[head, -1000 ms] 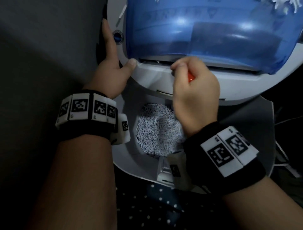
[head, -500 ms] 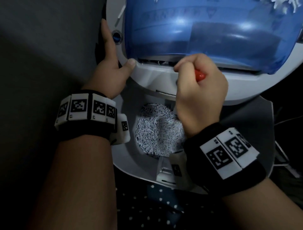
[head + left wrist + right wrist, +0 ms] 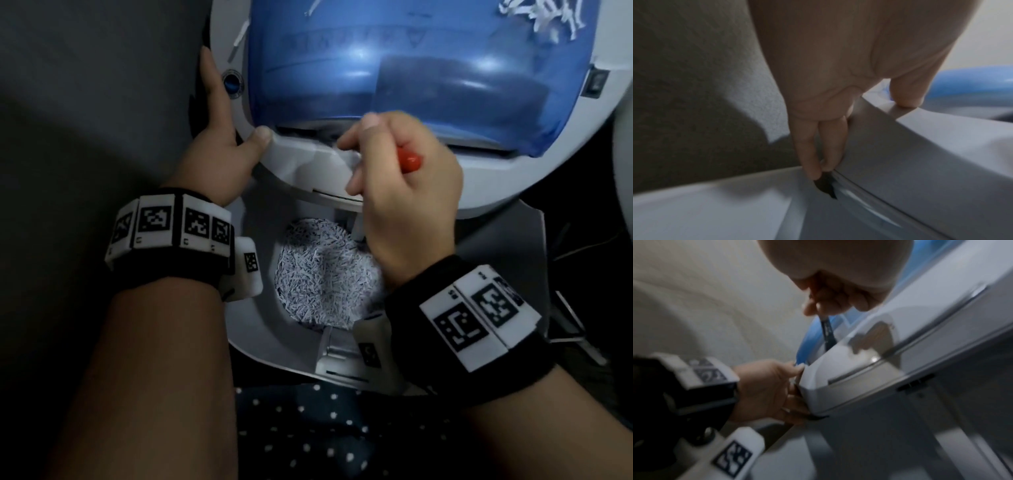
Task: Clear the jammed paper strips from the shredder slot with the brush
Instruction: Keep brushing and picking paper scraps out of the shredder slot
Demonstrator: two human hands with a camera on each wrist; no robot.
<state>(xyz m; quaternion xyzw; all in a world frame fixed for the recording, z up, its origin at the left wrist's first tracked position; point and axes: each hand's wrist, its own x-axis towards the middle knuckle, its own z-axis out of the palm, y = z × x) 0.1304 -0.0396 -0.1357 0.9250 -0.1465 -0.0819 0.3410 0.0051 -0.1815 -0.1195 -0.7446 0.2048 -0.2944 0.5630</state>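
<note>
Right now the brush [image 3: 408,161] sits in the right hand [image 3: 404,202], which is curled around its red handle, the red end poking out at about two o'clock from the knuckles; in the right wrist view its dark tip [image 3: 827,331] angles down into the gap between the blue cover and the white body. That gap is the shredder slot [image 3: 308,133], a dark line running along the lower edge of the translucent blue cover [image 3: 411,68], with the tip entering near its left part. At nine o'clock from the slot the left hand [image 3: 219,144] braces the white shredder head [image 3: 308,171]: its thumb presses on the front lip and its straight fingers [image 3: 818,155] lie flat along the side, holding nothing. Below, at six o'clock, a round opening shows a heap of shredded paper [image 3: 325,274]. A few loose strips [image 3: 534,17] lie on the cover at one o'clock.
</note>
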